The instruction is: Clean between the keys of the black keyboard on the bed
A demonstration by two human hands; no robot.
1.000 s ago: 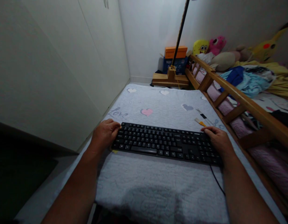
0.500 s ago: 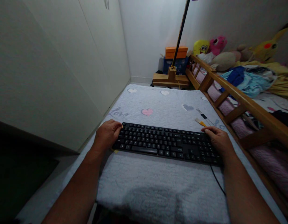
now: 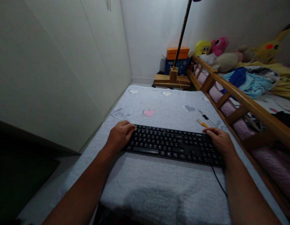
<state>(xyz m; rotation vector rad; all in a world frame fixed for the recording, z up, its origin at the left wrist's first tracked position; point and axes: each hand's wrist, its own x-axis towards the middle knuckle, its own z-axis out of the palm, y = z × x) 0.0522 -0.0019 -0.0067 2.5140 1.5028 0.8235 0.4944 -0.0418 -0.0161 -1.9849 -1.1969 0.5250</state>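
A black keyboard lies flat on the patterned cover, its cable running toward me from the right end. My left hand is over the keyboard's left end, thumb and fingers pinched together. A tiny pale bit shows at its fingertips, too small to name. The leftmost keys are hidden beneath this hand. At the other end, my right hand grips the keyboard's right edge, with the thumb along the top corner. Just beyond that hand lie a yellow-handled brush and a slim tool with a black band.
The keyboard rests on a light cover with hearts. A wooden bed rail runs along the right, with plush toys and clothes behind it. White cabinet doors stand left. A wooden stand and an orange box are at the back.
My left hand has slid right, from the keyboard's left edge onto its leftmost keys, still pinched. The right hand and the keyboard have stayed in place.
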